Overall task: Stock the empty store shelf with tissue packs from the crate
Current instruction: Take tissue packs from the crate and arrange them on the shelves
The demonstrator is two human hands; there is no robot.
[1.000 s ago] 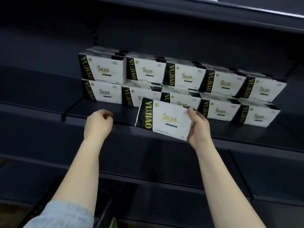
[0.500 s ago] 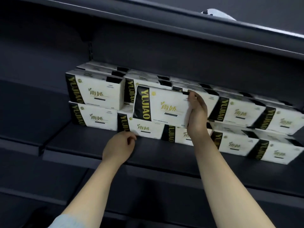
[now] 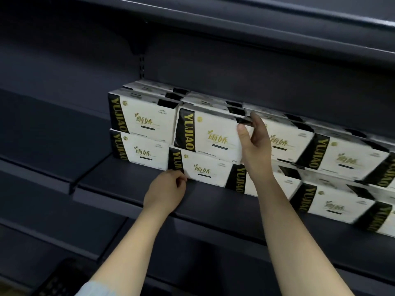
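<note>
White tissue packs with black "YUJIAO" ends stand two rows high on the dark shelf [image 3: 128, 189]. My right hand [image 3: 254, 144] grips the right end of one tissue pack [image 3: 205, 133], thumb on its front and fingers over its top. The pack sits in the upper row, just right of the top-left pack [image 3: 145, 118] and on top of a lower pack [image 3: 203, 169]. My left hand [image 3: 166, 191] is curled in a loose fist on the shelf, its knuckles at the lower pack's bottom-left corner, holding nothing.
The shelf above [image 3: 235, 28] overhangs the stacks. Bare shelf boards lie left of the packs and below. A dark crate [image 3: 57, 280] shows at the bottom left corner. More packs [image 3: 346, 159] run off to the right.
My right hand has lifted the pack from the shelf's front edge into the upper row. My left fist moved right to the lower pack's corner. The view came closer.
</note>
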